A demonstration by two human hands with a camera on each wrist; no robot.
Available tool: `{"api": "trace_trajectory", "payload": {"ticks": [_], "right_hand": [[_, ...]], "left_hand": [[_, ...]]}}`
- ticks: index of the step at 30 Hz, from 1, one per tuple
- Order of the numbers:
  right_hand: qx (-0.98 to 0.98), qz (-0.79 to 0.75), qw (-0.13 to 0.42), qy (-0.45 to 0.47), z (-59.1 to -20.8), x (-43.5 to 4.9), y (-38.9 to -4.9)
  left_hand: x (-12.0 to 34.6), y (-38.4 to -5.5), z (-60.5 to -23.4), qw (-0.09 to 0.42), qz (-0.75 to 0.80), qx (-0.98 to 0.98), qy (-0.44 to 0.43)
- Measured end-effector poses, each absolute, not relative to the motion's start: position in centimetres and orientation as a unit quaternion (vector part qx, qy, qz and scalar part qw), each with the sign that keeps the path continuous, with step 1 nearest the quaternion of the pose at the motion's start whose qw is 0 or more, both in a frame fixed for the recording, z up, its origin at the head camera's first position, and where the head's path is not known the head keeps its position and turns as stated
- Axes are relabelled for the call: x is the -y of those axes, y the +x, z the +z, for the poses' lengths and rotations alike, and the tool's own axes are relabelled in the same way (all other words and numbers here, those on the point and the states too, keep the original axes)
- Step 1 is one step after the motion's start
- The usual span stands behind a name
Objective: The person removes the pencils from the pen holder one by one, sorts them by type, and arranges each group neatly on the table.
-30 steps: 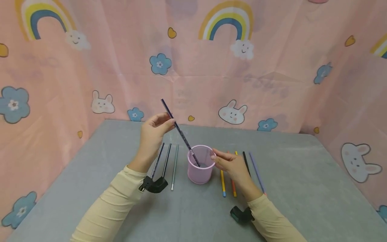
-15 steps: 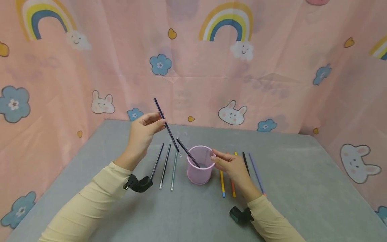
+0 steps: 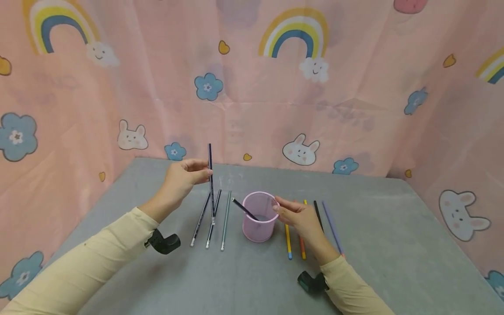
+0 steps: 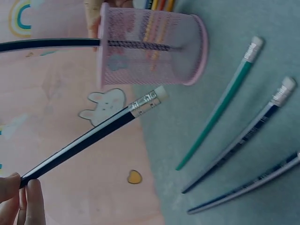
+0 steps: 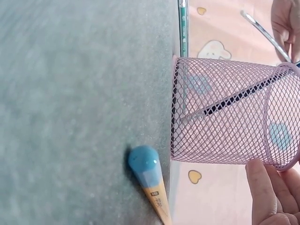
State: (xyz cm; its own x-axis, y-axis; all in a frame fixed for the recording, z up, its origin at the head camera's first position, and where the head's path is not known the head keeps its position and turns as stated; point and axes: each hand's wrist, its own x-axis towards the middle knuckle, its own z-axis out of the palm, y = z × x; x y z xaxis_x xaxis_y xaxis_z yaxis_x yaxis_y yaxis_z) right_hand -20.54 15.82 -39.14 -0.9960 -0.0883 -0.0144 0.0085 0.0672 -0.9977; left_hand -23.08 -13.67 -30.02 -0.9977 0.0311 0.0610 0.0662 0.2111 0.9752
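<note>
My left hand point(image 3: 179, 186) pinches a dark pencil point(image 3: 211, 183) by its upper part, held nearly upright with the white eraser end down, left of the cup. In the left wrist view the eraser end point(image 4: 149, 101) points toward the pink mesh pencil cup point(image 4: 140, 70). With thumb and fingers, my right hand point(image 3: 301, 218) holds the rim of that cup point(image 3: 257, 234), which stands upright on the table. Inside it another dark pencil point(image 3: 244, 208) leans left over the rim; the right wrist view shows it slanting through the mesh point(image 5: 234, 101).
Two dark pencils point(image 3: 200, 221) and a green pencil point(image 3: 226, 223) lie left of the cup. To its right lie a yellow pencil point(image 3: 288, 245), an orange one point(image 3: 302, 249), a black one point(image 3: 318, 213) and a purple one point(image 3: 332, 227). A pink patterned cloth point(image 3: 252, 109) hangs behind the grey table.
My left hand has moved left and down from over the cup, its pencil swinging from slanted to nearly upright. The pencil in the cup now leans lower. My right hand stays at the rim.
</note>
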Motion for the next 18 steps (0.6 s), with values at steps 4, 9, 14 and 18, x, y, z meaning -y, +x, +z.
{"api": "trace_trajectory", "payload": {"ticks": [4,9,14,18], "right_hand": [[-0.732,-0.681,0.035,-0.021,-39.1,-15.8,-20.6],[-0.734,-0.677,0.042,-0.026,-39.1,-15.7,-20.5],[-0.738,-0.673,0.043,-0.029,-39.0,-15.7,-20.6],[-0.744,-0.666,0.043,-0.028,-39.1,-15.7,-20.6]], "left_hand": [[14.3,-23.6,-30.7,0.0,-0.602,0.797,-0.036],[15.2,-24.6,-31.6,-0.01,-0.571,0.821,-0.025],[15.9,-25.6,-32.4,-0.026,-0.517,0.856,-0.006],[16.2,-26.2,-32.9,-0.037,-0.493,0.869,0.007]]}}
